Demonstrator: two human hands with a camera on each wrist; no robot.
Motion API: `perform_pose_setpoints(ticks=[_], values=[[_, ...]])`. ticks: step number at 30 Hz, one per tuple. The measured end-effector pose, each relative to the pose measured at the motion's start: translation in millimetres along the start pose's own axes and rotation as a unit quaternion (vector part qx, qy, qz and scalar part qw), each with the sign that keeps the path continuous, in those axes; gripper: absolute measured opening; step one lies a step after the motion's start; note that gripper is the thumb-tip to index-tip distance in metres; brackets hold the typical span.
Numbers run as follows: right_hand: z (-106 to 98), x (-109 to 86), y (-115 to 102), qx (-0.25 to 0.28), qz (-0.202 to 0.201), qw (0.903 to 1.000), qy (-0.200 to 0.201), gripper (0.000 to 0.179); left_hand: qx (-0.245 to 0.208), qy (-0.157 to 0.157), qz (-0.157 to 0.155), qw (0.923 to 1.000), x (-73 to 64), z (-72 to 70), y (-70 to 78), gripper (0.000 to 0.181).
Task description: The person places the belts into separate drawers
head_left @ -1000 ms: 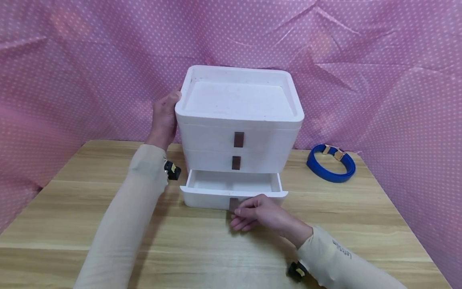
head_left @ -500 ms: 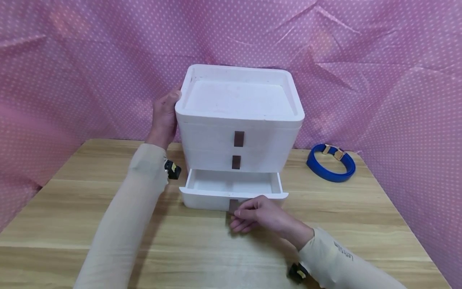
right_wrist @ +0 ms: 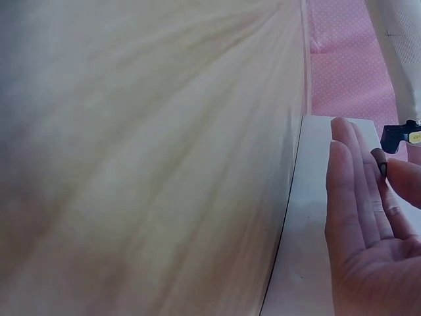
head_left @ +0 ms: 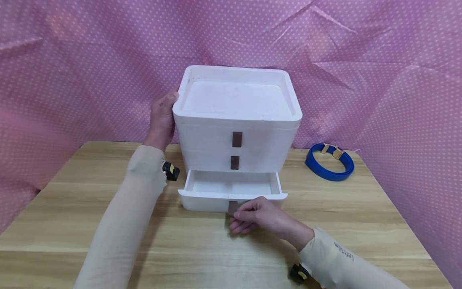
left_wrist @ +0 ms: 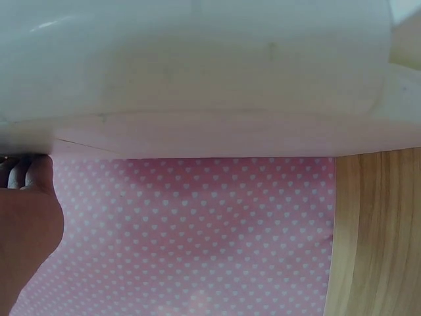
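A white drawer cabinet [head_left: 238, 144] stands at the back middle of the table, its bottom drawer [head_left: 205, 204] pulled out. Nothing lies in the visible part of that drawer. My left hand [head_left: 162, 116] grips the cabinet's left side near the top rim; most of its fingers are hidden behind the edge in the head view. In the left wrist view, curled fingers [left_wrist: 41, 172] meet the cabinet wall. With thumb and index finger, my right hand [head_left: 261, 216] pinches the brown pull tab [right_wrist: 379, 158] on the bottom drawer. Its other fingers extend below the tab.
To the right of the cabinet lies a coiled blue belt [head_left: 326, 173] with a gold-coloured buckle. Two upper drawers with brown tabs are closed. A shallow tray top [head_left: 238, 98] caps the cabinet. Behind the wooden table [head_left: 202, 249] hangs a pink dotted cloth [head_left: 361, 80].
The bottom drawer has come slightly farther out towards me, with the right hand keeping its pinch on the tab. The left hand stays at the cabinet's side.
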State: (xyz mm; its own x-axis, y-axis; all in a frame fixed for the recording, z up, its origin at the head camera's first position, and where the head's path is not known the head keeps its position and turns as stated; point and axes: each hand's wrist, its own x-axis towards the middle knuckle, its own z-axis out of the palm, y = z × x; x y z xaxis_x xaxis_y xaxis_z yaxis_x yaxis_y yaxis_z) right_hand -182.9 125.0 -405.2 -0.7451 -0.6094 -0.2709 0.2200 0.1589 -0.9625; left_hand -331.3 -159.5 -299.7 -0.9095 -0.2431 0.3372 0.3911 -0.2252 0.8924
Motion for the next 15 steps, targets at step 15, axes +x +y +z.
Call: perform_pose_setpoints(ticks=[15], values=[[2.4,-3.5,-0.1,-0.012,0.0,0.9999,-0.002,0.025,0.0,-0.001,0.006,1.0,0.0,-0.1,-0.1,0.023]])
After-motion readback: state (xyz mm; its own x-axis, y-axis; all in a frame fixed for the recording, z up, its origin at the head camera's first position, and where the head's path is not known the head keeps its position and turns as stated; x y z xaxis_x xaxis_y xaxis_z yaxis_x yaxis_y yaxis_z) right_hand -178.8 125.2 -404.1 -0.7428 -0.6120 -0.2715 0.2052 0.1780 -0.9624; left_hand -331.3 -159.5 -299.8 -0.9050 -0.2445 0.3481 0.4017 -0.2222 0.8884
